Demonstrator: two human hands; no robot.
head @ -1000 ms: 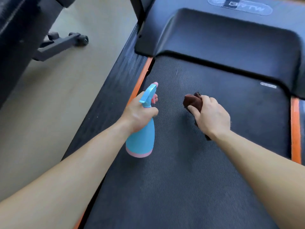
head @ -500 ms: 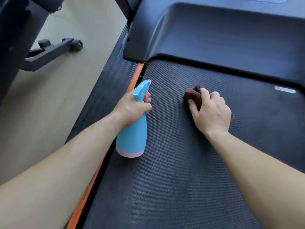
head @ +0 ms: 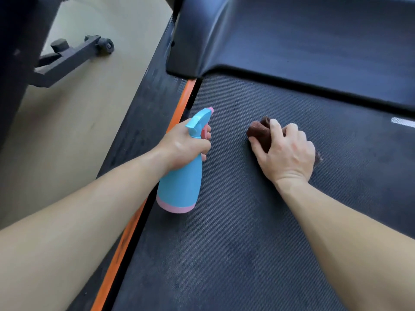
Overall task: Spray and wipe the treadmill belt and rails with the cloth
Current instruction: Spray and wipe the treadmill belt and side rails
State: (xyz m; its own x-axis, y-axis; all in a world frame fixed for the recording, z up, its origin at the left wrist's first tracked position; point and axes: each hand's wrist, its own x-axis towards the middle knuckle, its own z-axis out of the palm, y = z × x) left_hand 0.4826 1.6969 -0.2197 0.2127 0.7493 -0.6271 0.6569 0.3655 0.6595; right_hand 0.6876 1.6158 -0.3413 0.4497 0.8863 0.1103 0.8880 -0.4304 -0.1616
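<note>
My left hand [head: 184, 147] grips the neck of a light blue spray bottle [head: 182, 185] with a pink base, a finger on its pink trigger, nozzle pointing forward over the left side of the dark treadmill belt [head: 235, 243]. To the right, my right hand [head: 287, 151] holds a bunched brown cloth [head: 258, 130] and presses it down on the belt near the front. The left rail [head: 139, 131] is dark with an orange strip [head: 179, 106] along the belt's edge.
The black motor cover [head: 292, 41] rises just ahead of the cloth. A white label [head: 402, 122] sits on the belt at far right. On the beige floor [head: 78, 120] to the left stands a black machine foot with a small wheel [head: 105, 44].
The view has closed in on the belt. My right hand with the cloth has settled lower onto the belt. The bottle stays in my left hand at about the same spot.
</note>
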